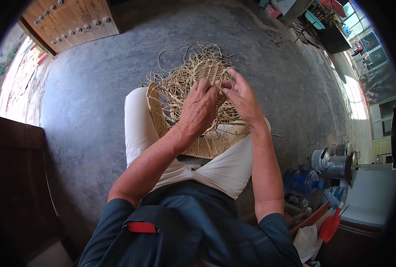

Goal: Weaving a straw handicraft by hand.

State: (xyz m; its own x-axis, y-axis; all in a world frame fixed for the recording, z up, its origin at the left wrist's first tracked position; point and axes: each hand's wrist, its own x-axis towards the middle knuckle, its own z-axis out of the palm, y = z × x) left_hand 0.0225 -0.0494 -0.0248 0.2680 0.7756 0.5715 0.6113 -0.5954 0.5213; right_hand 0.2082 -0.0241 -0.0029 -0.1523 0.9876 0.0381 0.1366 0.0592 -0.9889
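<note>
Across my lap lies a partly woven straw-coloured basket point(202, 149), its curved side resting on my thighs. Many loose cords point(180, 84) of the same colour tangle over its far part, some trailing toward the floor. My left hand point(200, 104) is closed, its fingertips pinching a cord at the weave. Close beside it, my right hand point(242, 95) holds a cord between thumb and fingers, with the index finger raised. The hands nearly touch at the fingertips. Exactly where the cord passes between them is too small to make out.
Grey concrete floor point(91, 102) surrounds me. A studded wooden door point(73, 22) stands at the far left, dark wooden furniture point(13, 178) at the near left. To my right are a blue water jug point(301, 181), a kettle point(320, 159), a metal pot point(335, 167) and a red scoop-like tool point(329, 227).
</note>
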